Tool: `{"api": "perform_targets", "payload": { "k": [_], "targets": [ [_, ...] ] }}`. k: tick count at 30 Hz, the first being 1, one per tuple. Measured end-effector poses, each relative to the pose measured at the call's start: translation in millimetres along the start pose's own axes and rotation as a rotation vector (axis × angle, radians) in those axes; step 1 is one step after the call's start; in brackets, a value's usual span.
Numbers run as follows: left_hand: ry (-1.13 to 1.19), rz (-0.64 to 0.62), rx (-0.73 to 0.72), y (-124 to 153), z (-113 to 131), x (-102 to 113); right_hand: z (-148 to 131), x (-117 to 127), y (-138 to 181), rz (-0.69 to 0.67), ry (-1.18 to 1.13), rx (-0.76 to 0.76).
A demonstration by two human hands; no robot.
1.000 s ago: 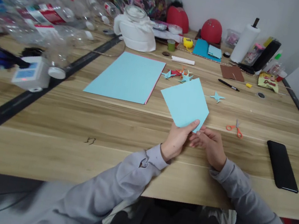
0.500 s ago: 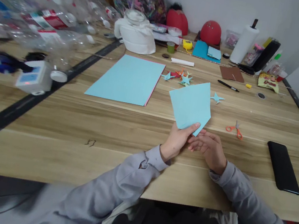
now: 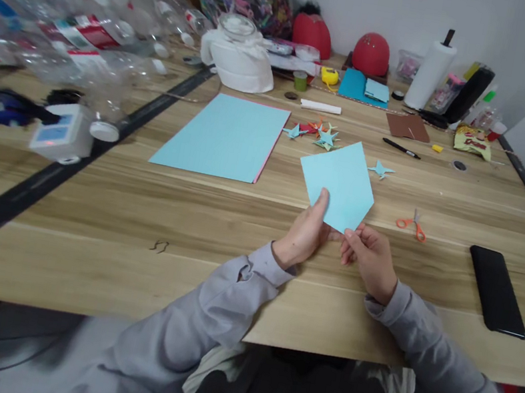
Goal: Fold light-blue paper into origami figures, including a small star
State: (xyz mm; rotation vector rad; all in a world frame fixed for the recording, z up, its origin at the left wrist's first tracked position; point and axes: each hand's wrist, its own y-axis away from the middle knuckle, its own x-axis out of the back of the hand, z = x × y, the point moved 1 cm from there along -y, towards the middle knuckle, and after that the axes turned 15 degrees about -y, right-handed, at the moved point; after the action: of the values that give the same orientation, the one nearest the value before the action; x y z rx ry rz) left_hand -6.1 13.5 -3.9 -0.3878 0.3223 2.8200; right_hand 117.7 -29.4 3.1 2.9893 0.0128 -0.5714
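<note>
A light-blue sheet of paper (image 3: 339, 183), five-sided in outline, is held up over the table between both hands. My left hand (image 3: 307, 231) grips its lower left edge, thumb on the front and fingers hidden behind. At the bottom corner my right hand (image 3: 372, 253) pinches the paper between thumb and fingers. Just beyond the sheet lies a small blue folded paper star (image 3: 381, 170). A pile of colourful folded paper stars (image 3: 326, 138) sits farther back. To the left, a stack of large light-blue paper (image 3: 224, 139) lies flat with a pink edge showing.
Orange-handled scissors (image 3: 413, 225) and a black phone (image 3: 497, 291) lie at the right. A black pen (image 3: 401, 148) and brown paper (image 3: 407, 126) are farther back. Plastic bottles (image 3: 88, 33) crowd the left, beside a white box with a screen (image 3: 61, 132). A wrapped jar (image 3: 238, 60) stands behind.
My left thumb has moved up onto the sheet's face. My right hand, before at the paper's underside, now pinches its bottom corner. The sheet has turned slightly.
</note>
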Motion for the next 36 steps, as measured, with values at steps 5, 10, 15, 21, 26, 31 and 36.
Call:
{"api": "perform_targets", "payload": {
  "k": [5,10,15,21,26,31,36],
  "targets": [
    [-0.208,-0.122,-0.133,8,2,-7,-4,6,-4,0.024,0.046,0.101],
    [-0.266,0.111,-0.163,7,4,0,-4,7,-5,0.060,0.116,0.173],
    [-0.177,0.206,-0.134,3,13,11,-6,7,-5,0.066,0.169,0.227],
    [-0.113,0.206,-0.207,8,12,7,-8,6,-5,0.055,0.150,0.227],
    [-0.274,0.153,-0.206,11,4,0,-6,7,-6,-0.033,0.108,0.133],
    [-0.308,0.140,-0.215,13,5,1,-8,10,-8,0.021,0.090,0.143],
    [-0.311,-0.035,-0.185,16,4,-3,-9,10,-8,0.044,0.064,0.192]
  ]
}}
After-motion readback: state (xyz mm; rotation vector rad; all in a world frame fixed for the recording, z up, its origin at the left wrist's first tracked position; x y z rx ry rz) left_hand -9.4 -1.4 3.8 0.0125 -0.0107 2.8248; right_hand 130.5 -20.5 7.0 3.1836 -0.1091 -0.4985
